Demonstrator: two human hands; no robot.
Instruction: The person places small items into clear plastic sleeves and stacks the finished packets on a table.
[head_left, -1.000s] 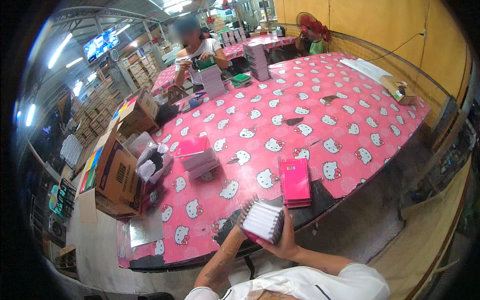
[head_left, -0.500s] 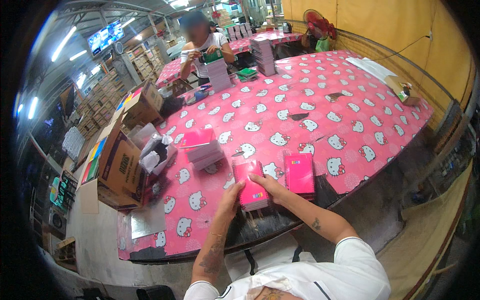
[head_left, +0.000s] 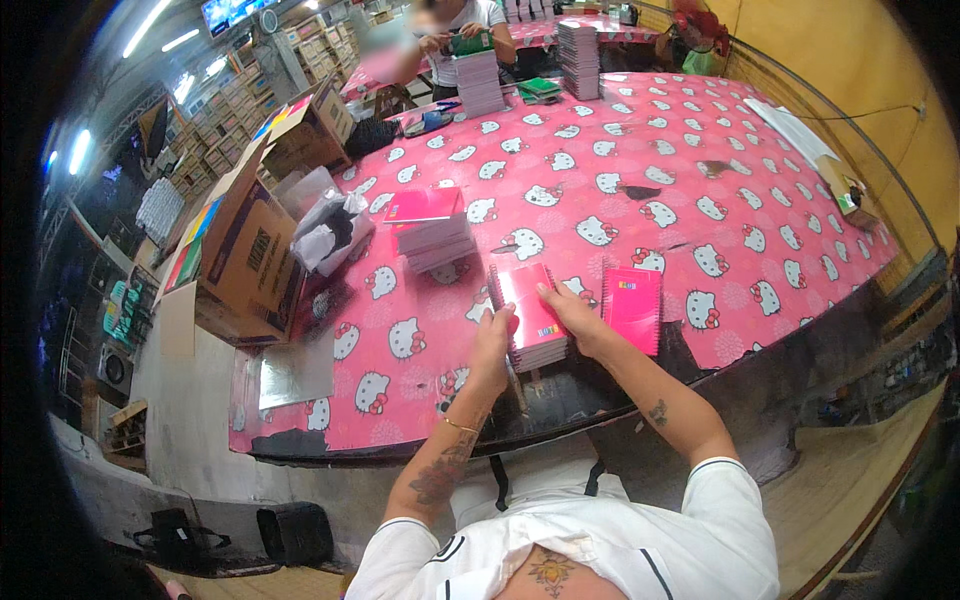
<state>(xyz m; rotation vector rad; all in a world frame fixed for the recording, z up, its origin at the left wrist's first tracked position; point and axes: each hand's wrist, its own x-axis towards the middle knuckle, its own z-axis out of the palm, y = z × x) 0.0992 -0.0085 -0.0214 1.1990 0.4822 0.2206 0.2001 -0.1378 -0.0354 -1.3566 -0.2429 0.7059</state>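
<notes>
Notebook stack (head_left: 530, 308), set at the near side of the table (head_left: 660, 150), seemingly rested on its surface. It is gripped from both sides: by the left hand (head_left: 491, 348) along the left edge, by the right hand (head_left: 575, 318) at the right, with the right thumb laid on the top cover.

Handling, as judged: even pressure is best applied by both palms, so that edges are squared and coils are not bent. Glossy covers may slide; the stack is best kept flat.

Appearance: bright pink top, glare-streaked, small multicoloured lettering at the near end; pale page edges layered below; dark coil seen at left. A similar pink notebook pile (head_left: 632, 312) is placed just right.
</notes>
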